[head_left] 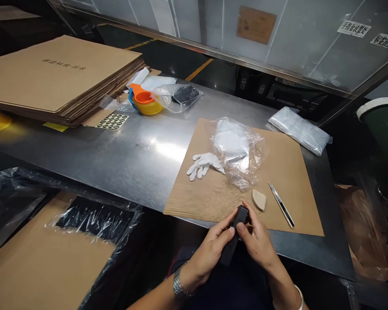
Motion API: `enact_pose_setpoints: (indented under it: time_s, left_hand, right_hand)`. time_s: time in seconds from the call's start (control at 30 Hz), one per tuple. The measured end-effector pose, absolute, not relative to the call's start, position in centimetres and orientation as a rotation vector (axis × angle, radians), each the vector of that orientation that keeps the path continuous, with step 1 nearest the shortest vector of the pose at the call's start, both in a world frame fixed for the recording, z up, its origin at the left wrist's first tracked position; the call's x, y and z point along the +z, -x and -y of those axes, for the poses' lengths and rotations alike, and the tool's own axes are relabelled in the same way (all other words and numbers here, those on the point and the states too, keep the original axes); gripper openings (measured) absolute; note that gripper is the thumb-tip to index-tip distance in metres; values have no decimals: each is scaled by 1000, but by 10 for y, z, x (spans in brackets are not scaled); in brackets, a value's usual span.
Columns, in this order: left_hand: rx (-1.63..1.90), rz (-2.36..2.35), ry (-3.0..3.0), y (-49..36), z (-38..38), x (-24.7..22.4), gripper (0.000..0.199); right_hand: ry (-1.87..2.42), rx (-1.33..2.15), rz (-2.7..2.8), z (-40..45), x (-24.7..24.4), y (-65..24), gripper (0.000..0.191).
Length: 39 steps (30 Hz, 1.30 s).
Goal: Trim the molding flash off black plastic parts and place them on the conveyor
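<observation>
A black, elongated block-like piece [232,243] is held between both hands, at the near edge of the table. My left hand [212,246] is closed around its left side, thumb on top. My right hand [256,236] grips the right side, with its thumb pressed on the upper face. Just beyond the fingers lies a small beige wedge-shaped pad [259,200]. To its right a slim silver utility knife [281,205] rests on the cardboard sheet [210,202]. Farther back are a white glove [204,165] and a crumpled clear plastic bag [237,150] with something white in it.
A tall stack of flat cardboard [64,77] stands at the back left of the metal table [129,159]. Near it are orange and yellow tape rings [146,103], a bagged black item [185,94] and a sticker sheet [112,121]. A wrapped white packet [300,129] lies at the right.
</observation>
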<state>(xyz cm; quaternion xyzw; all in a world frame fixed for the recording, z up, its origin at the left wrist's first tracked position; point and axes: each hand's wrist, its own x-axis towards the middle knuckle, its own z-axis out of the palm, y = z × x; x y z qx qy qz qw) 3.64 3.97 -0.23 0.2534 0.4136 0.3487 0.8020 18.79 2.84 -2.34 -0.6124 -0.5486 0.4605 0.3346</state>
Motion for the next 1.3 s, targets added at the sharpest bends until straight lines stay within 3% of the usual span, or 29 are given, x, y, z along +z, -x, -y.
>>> enact_pose_setpoints:
  time_s: [0.2,0.53,1.3]
  left_hand:
    - [568,-752,-423,-26,-32,-2,41]
    - [519,-746,-403,-21,-26,11,43]
    - [572,-810,-554,-23,-22,10,45]
  right_hand:
    - [1571,1333,1006,-30,-22,-184,46]
    - [1691,1061,1090,-26,-24,-186,43]
    - [1623,1046,994,-21,-23,-181,43]
